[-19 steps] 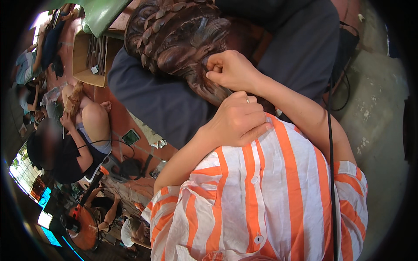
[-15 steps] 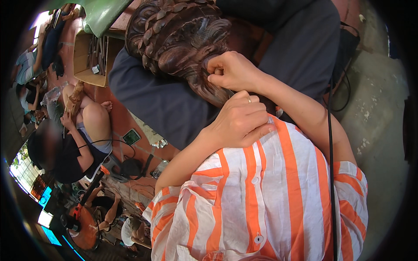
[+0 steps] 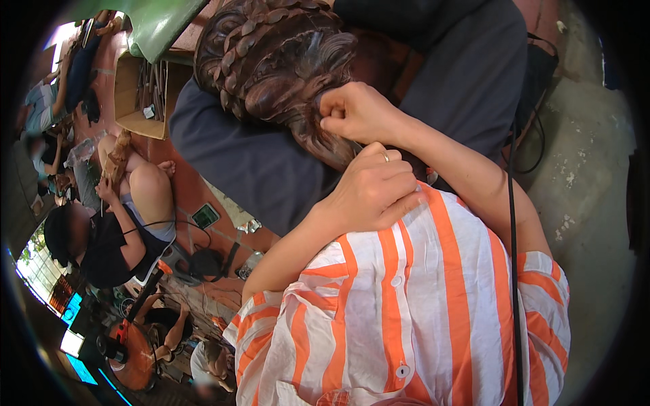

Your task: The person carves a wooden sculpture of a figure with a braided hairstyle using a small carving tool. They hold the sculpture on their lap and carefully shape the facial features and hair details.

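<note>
Carving of glossy dark brown wood, cut in scrolls and leaf shapes [image 3: 284, 74], lies at the upper centre of the frame across dark grey trousers [image 3: 250, 152], its top cut off by the upper edge and its narrow lower end partly hidden behind the hands. The bare right hand [image 3: 359, 111] rests with curled fingers against the carving's right side; whether it pinches anything is hidden by the fingers. The bare left hand [image 3: 376, 189], with a thin ring, is curled just below, knuckles up, near the white-and-orange striped shirt [image 3: 433, 304]; a thin greyish sliver [image 3: 356, 145] shows above its knuckles, but I cannot tell what it is or whether this hand grips it. Compared with half a second ago, carving and hands keep almost the same places, while at the left the seated co-worker in a black top [image 3: 112, 250] has shifted the head slightly. That person's surroundings shrink and bend toward the dark round rim, so small things there blur together. A slim black cable [image 3: 512, 203] hangs down right of the shirt's middle, crossing the right forearm. Right of that forearm, a broad pale-spotted grey surface [image 3: 589, 176] gives the widest open room; at the upper left, an open brown cardboard box [image 3: 142, 124] stands near the trousers.
</note>
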Demonstrator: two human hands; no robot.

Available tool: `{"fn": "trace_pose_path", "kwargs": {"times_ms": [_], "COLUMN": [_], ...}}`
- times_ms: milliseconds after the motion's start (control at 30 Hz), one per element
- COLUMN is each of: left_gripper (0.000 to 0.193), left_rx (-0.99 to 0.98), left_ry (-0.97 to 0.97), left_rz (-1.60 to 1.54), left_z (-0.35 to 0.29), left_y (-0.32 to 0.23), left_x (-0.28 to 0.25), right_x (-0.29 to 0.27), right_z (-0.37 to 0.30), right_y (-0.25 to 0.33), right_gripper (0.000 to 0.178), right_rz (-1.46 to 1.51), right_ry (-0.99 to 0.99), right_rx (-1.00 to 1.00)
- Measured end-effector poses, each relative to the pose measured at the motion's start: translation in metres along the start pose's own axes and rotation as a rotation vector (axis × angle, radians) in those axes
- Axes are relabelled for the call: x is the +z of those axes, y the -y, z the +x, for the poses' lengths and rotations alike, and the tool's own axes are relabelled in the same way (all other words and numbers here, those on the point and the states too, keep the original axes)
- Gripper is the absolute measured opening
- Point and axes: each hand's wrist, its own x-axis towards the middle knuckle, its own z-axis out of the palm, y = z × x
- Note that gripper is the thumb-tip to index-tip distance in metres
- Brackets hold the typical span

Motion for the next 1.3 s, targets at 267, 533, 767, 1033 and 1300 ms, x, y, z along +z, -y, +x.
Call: {"fn": "trace_pose_path", "kwargs": {"times_ms": [267,533,767,1033,1300], "left_gripper": [0.028,0.029,0.032,0.033,0.034], "left_rx": [0.010,-0.032,-0.014,-0.046,0.072], "left_ry": [-0.012,0.029,-0.019,-0.009,-0.034], "left_rz": [-0.034,0.012,-0.001,0.021,-0.032], "left_z": [0.009,0.002,0.006,-0.002,0.005], "left_y": [-0.001,-0.001,-0.006,-0.005,-0.026], "left_x": [0.003,0.000,0.007,0.003,0.007], "right_x": [-0.005,0.001,-0.007,-0.001,-0.021], "right_z": [0.000,0.002,-0.004,0.000,-0.029], "right_y": [-0.003,0.000,0.006,0.011,0.015], "right_gripper": [0.014,0.013,0.013,0.012,0.021], "right_rz": [-0.045,-0.062,-0.097,-0.172,0.030], "right_ry": [-0.016,-0.039,0.027,-0.016,0.012], "right_rx": [-0.021,-0.018,-0.030,-0.052,0.061]}}
